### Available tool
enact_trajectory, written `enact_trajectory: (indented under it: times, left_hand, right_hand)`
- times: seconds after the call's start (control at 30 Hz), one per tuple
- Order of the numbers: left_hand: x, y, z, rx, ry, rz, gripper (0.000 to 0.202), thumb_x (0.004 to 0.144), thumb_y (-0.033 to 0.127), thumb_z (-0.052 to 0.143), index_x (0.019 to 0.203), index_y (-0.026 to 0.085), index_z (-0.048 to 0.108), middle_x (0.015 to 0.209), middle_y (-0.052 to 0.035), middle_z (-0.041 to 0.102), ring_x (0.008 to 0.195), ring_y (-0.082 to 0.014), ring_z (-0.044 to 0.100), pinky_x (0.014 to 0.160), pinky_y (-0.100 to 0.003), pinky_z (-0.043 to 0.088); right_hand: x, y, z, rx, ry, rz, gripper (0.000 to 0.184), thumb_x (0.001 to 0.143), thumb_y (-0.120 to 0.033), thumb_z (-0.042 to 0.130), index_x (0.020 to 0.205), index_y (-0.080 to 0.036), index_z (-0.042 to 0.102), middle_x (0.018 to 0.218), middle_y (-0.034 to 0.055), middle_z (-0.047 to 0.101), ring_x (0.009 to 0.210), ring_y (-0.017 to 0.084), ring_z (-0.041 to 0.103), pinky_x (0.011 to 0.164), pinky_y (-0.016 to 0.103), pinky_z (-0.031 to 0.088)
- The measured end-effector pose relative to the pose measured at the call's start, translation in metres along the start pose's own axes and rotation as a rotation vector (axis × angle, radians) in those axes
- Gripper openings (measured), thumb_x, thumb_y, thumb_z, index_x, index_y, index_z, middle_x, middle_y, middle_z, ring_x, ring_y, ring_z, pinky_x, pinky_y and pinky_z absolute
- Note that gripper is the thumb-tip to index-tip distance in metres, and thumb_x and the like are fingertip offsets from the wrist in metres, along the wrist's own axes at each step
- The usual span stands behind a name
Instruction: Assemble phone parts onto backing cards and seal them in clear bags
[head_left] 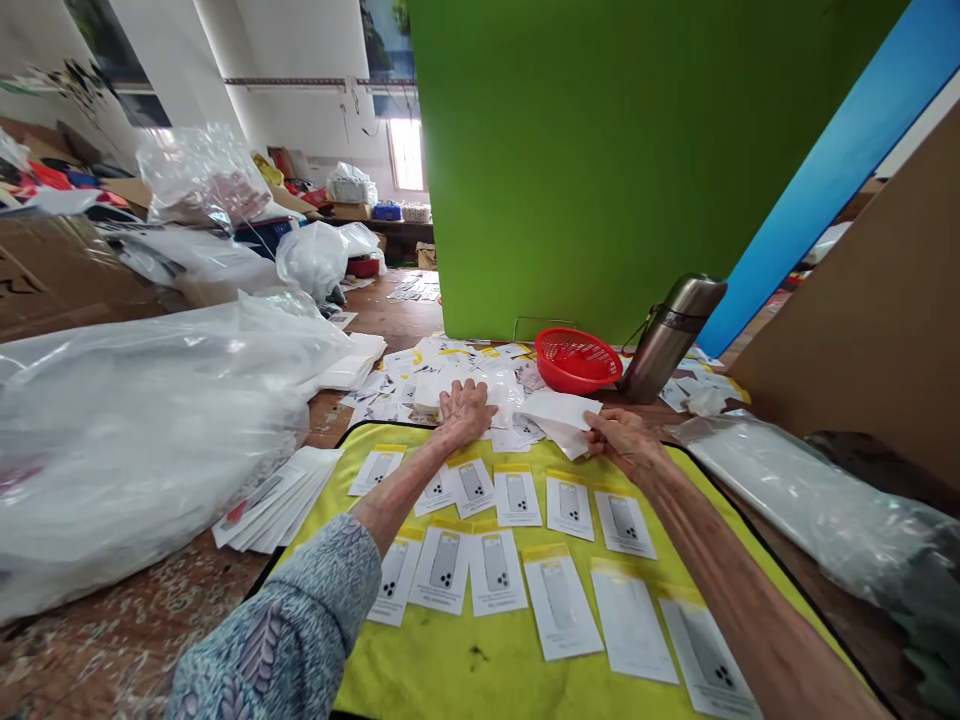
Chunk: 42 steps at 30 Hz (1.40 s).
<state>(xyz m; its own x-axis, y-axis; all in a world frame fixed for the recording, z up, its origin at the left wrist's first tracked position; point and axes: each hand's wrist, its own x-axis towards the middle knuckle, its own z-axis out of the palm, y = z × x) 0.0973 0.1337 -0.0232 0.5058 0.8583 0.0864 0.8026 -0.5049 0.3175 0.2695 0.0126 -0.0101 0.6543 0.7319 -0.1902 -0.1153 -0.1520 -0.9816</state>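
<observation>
Head view, left hand (466, 408) spread at far edge of yellow mat (442, 680), right hand (622, 437) pinching white sheet (559, 415), gaps between cards (498, 570).

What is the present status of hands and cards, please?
Left hand over paper pile; right hand pinching white paper. Cards in rows on yellow cloth. Red basket just beyond, apart from both hands.

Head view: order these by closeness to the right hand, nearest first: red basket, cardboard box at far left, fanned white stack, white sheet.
From the right hand:
1. White sheet: pinched in its fingertips.
2. Red basket: just beyond the hand.
3. Fanned white stack: left of the mat.
4. Cardboard box: far left, background.
</observation>
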Motion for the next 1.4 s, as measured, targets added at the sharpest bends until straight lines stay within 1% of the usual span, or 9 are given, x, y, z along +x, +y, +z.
enact_trajectory:
  times: [0.2,0.5,0.6,0.73,0.8,0.9,0.97,1.2,1.4]
  left_hand:
    - [-0.001,-0.003,-0.009,-0.07,0.04,-0.056,0.009,0.083,0.026,0.054,0.084,0.018,0.059,0.099,-0.0091,0.064,0.104,-0.0272,0.052,0.087,-0.04,0.039]
    - [-0.043,0.009,-0.049,-0.247,0.183,-0.081,0.012,0.085,0.028,0.053,0.077,0.02,0.055,0.081,-0.0023,0.063,0.082,-0.0169,0.058,0.073,-0.028,0.044]
    - [-0.061,0.015,-0.046,-0.401,0.257,-0.062,0.013,0.083,0.027,0.054,0.072,0.019,0.052,0.075,-0.0009,0.061,0.077,-0.0162,0.057,0.071,-0.028,0.044]
    - [-0.072,0.02,-0.03,-0.554,0.339,-0.048,0.017,0.08,0.022,0.057,0.067,0.02,0.048,0.072,-0.0011,0.06,0.074,-0.0159,0.055,0.071,-0.029,0.043]
    - [-0.073,0.022,-0.024,-0.58,0.367,-0.02,0.017,0.079,0.021,0.058,0.066,0.02,0.047,0.073,-0.0015,0.06,0.074,-0.0159,0.055,0.072,-0.029,0.043]
    - [-0.075,0.025,-0.02,-0.599,0.385,0.021,0.016,0.079,0.021,0.058,0.067,0.02,0.048,0.074,-0.0019,0.06,0.074,-0.016,0.054,0.074,-0.029,0.043]
    - [-0.077,0.026,-0.018,-0.606,0.381,0.044,0.015,0.08,0.021,0.057,0.067,0.02,0.049,0.073,-0.0017,0.06,0.074,-0.0159,0.054,0.076,-0.03,0.043]
    - [-0.082,0.024,-0.012,-0.718,0.319,0.031,0.006,0.077,0.023,0.058,0.075,0.018,0.056,0.073,0.0,0.06,0.069,-0.0132,0.054,0.072,-0.028,0.045]
    - [-0.081,0.023,-0.011,-1.008,0.119,0.076,0.028,0.078,0.043,0.057,0.073,0.016,0.057,0.064,0.0013,0.058,0.06,-0.0106,0.051,0.059,-0.023,0.043]
  right_hand:
    - [-0.002,0.0,0.002,-0.135,0.053,0.058,0.027,0.077,-0.009,0.054,0.057,-0.02,0.04,0.044,-0.0024,0.051,0.04,0.01,0.052,0.039,0.018,0.04]
    - [0.005,0.007,0.0,-0.454,0.223,-0.135,0.015,0.077,-0.016,0.048,0.063,-0.02,0.052,0.041,-0.0051,0.045,0.039,0.012,0.046,0.043,0.023,0.034]
    - [-0.005,0.002,0.0,-0.558,0.262,-0.231,0.016,0.076,-0.01,0.045,0.067,-0.019,0.054,0.048,-0.0001,0.049,0.045,0.015,0.047,0.048,0.027,0.034]
    - [-0.026,-0.007,-0.001,-0.674,0.37,-0.405,0.017,0.078,-0.01,0.045,0.085,-0.017,0.058,0.081,0.0108,0.059,0.065,0.019,0.053,0.058,0.03,0.034]
    - [-0.038,-0.011,0.004,-0.672,0.265,-0.512,0.015,0.081,-0.017,0.044,0.083,-0.017,0.059,0.087,0.0103,0.059,0.071,0.019,0.054,0.062,0.03,0.037]
    - [-0.053,-0.01,0.019,-0.518,-0.174,-0.576,0.021,0.084,-0.035,0.045,0.086,-0.019,0.059,0.079,0.0037,0.06,0.07,0.017,0.054,0.064,0.028,0.04]
    - [-0.06,-0.006,0.031,-0.398,-0.365,-0.534,0.025,0.082,-0.042,0.047,0.082,-0.019,0.057,0.071,-0.0003,0.056,0.064,0.014,0.05,0.06,0.025,0.039]
    - [-0.055,0.015,0.041,-0.285,-0.401,-0.435,0.03,0.075,-0.047,0.052,0.062,-0.021,0.044,0.053,-0.0051,0.044,0.052,0.011,0.038,0.051,0.023,0.033]
    - [-0.06,0.015,0.041,-0.428,-0.332,-0.537,0.036,0.078,-0.05,0.05,0.058,-0.021,0.04,0.052,-0.0057,0.037,0.051,0.01,0.033,0.048,0.023,0.027]
